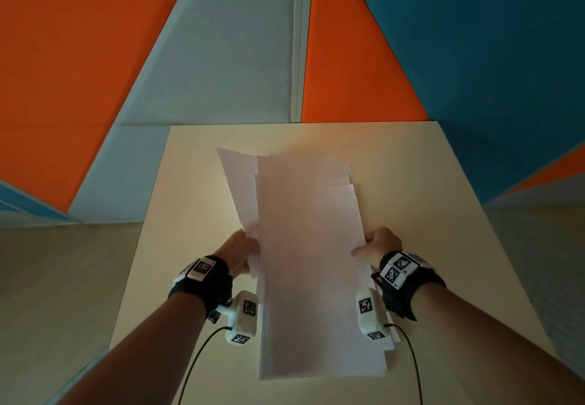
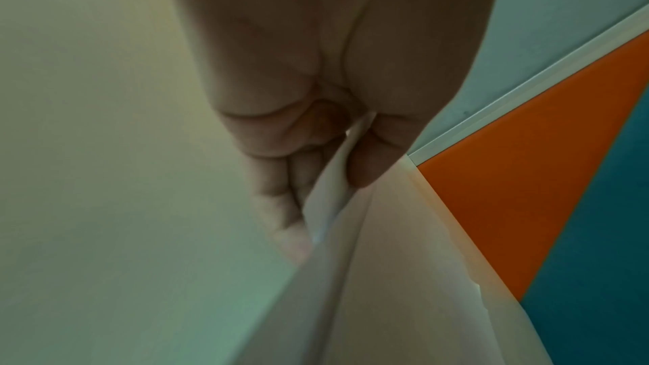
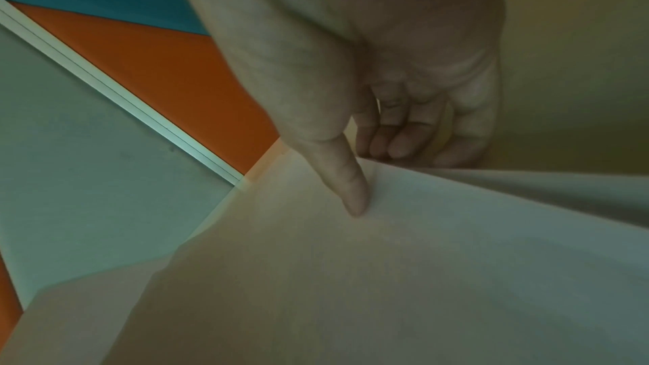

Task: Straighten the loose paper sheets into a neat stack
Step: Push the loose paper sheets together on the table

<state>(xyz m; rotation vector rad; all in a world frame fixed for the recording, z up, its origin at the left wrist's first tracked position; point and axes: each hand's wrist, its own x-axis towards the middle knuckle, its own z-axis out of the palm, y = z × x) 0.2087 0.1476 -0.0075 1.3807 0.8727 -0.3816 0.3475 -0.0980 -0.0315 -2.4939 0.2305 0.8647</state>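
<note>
Over the table (image 1: 196,183), blank paper sheets (image 1: 310,246) (edges uneven), both hands gripping

A pale table (image 1: 196,164) stands before orange (image 1: 63,56), grey (image 1: 228,56) and blue wall panels (image 1: 490,56).

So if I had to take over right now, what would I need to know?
Left hand: pinches the left edge of the paper sheets, thumb on top.
Right hand: grips the right edge, thumb on top, fingers underneath.
Sheets: held over the table, still uneven; one sheet sticks out at the far left and edges are staggered at the far right.
Done: all gathered into one bundle.
Left: square up the edges, then lay down a neat stack.
</note>
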